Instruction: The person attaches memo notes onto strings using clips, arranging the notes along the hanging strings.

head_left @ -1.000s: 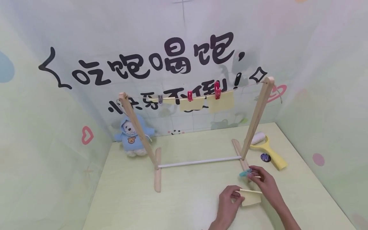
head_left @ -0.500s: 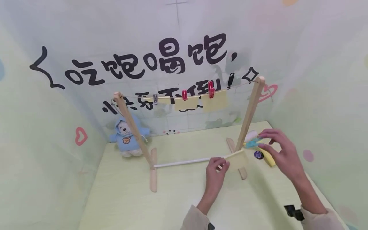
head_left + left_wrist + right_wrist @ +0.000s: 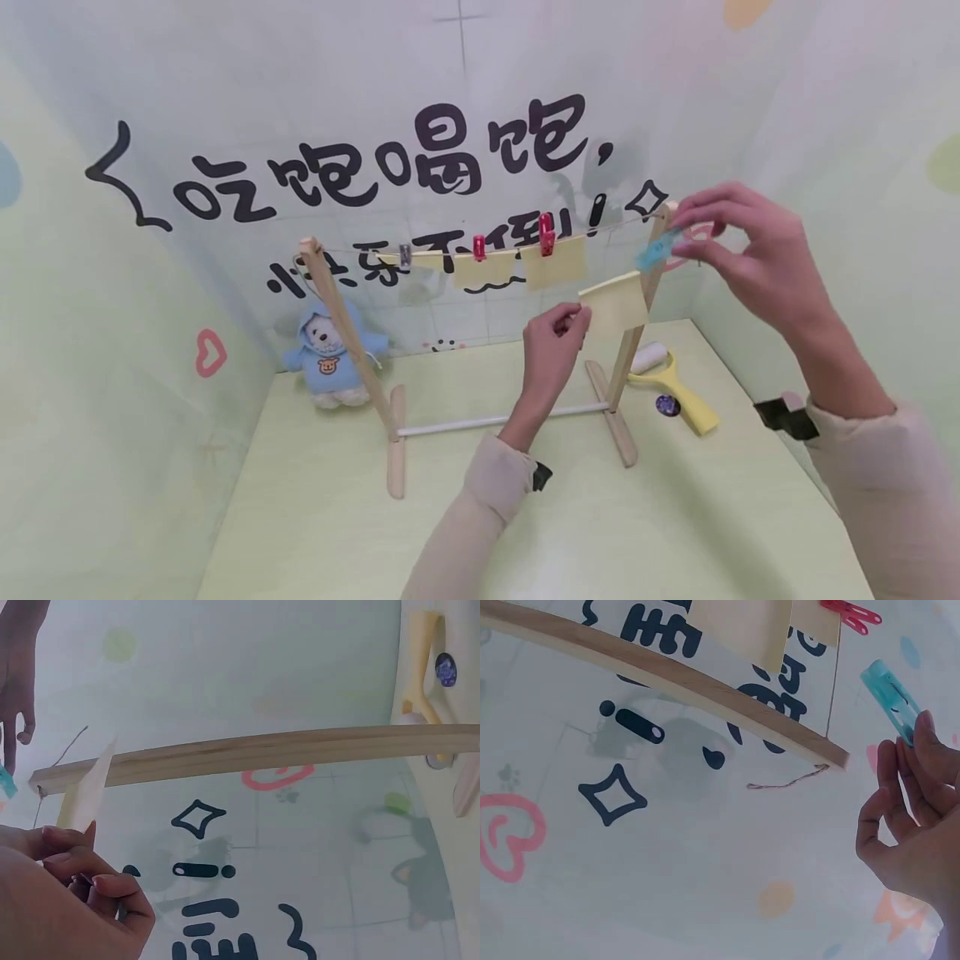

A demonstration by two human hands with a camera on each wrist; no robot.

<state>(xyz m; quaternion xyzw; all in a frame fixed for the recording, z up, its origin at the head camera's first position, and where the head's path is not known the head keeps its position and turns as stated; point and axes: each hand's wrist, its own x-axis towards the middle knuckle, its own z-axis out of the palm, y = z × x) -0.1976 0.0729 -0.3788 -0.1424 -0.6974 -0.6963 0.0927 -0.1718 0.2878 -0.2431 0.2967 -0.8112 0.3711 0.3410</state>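
Observation:
My left hand (image 3: 551, 346) pinches a pale yellow sheet of paper (image 3: 615, 308) by its left edge, below the string (image 3: 622, 223) near the right post. Its top edge looks folded. Up by the top of that post, my right hand (image 3: 757, 258) pinches a light blue clothespin (image 3: 654, 252) between thumb and fingers; the right wrist view shows the clothespin (image 3: 892, 697) clearly. Several yellow papers hang along the string, under a grey clothespin (image 3: 406, 255), a red clothespin (image 3: 479, 247) and more red ones (image 3: 547, 237) farther right.
The wooden frame has a left post (image 3: 341, 321), a right post (image 3: 628, 358) and a white rod (image 3: 502, 422) between its feet. A plush toy in blue (image 3: 330, 375) sits behind on the left. Right of the frame lie a yellow lint roller (image 3: 686, 396) and a dark round piece (image 3: 667, 406).
Both hands have risen from the tabletop toward the string, the left bringing the yellow paper and the right the blue clothespin. The hanging papers stay where they were.

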